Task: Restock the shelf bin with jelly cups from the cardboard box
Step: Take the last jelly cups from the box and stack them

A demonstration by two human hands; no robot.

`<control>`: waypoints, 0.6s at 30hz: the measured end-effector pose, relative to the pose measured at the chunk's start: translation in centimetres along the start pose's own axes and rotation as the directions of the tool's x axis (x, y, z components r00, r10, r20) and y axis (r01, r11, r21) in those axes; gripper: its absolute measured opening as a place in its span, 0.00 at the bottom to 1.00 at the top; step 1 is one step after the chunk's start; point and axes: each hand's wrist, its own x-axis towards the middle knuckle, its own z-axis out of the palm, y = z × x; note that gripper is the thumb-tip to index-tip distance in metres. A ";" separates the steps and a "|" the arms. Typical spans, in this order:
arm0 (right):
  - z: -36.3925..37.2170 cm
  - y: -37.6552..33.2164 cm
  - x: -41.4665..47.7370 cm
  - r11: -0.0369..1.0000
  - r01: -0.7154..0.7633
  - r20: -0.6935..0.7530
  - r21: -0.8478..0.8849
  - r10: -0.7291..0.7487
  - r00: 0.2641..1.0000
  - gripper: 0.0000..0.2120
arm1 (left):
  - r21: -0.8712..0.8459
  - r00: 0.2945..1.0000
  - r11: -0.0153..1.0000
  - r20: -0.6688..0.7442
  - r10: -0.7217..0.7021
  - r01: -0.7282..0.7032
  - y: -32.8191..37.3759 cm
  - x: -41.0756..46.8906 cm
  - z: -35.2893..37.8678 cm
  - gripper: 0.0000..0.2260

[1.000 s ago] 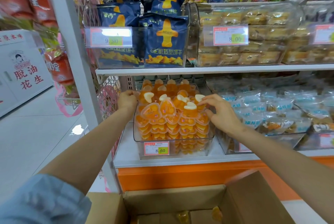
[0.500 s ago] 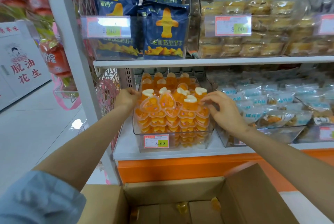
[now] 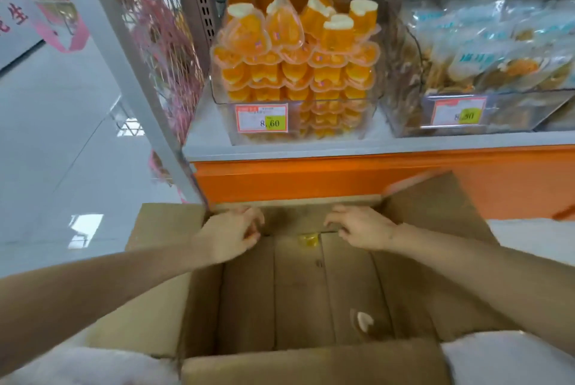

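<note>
Jelly cups (image 3: pixel 295 51) heaped above rim of shelf bin (image 3: pixel 225 104). Stray cup (image 3: pixel 308 240) on cardboard box (image 3: pixel 249 297) floor between the hands, second stray cup (image 3: pixel 364 322) nearer (white heart-shaped face up). Left hand (image 3: pixel 233 235) and right hand (image 3: pixel 361 229) inside box by far wall, loosely curled, empty.

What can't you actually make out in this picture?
Head view throughout.
- Left hand: motion blur hides whether it holds anything.
- Far-right price tag: digits blurred.
- Bin: back jelly cups hidden behind front ones.
- Cardboard box: near floor hidden by its front flap.
</note>
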 end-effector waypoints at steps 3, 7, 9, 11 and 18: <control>5.7 2.1 1.3 0.960 -0.278 0.157 -0.018 0.278 0.948 0.27 | 0.104 0.945 0.961 0.184 -0.270 0.255 -2.9 3.6 6.9 0.20; 11.6 5.7 2.2 0.860 -0.507 0.213 -0.049 0.505 0.836 0.32 | 0.197 0.830 0.865 0.247 -0.500 0.462 -6.2 5.2 13.6 0.28; 13.6 7.1 2.6 0.839 -0.540 0.244 -0.070 0.539 0.806 0.34 | 0.218 0.800 0.842 0.267 -0.537 0.492 -7.4 5.7 15.9 0.30; 15.2 8.3 3.0 0.826 -0.549 0.235 -0.129 0.563 0.792 0.36 | 0.203 0.794 0.836 0.263 -0.547 0.509 -8.2 6.5 17.4 0.32; 16.6 9.4 3.1 0.845 -0.493 0.311 -0.207 0.534 0.786 0.25 | 0.108 0.843 0.868 0.208 -0.496 0.484 -10.3 7.4 20.1 0.24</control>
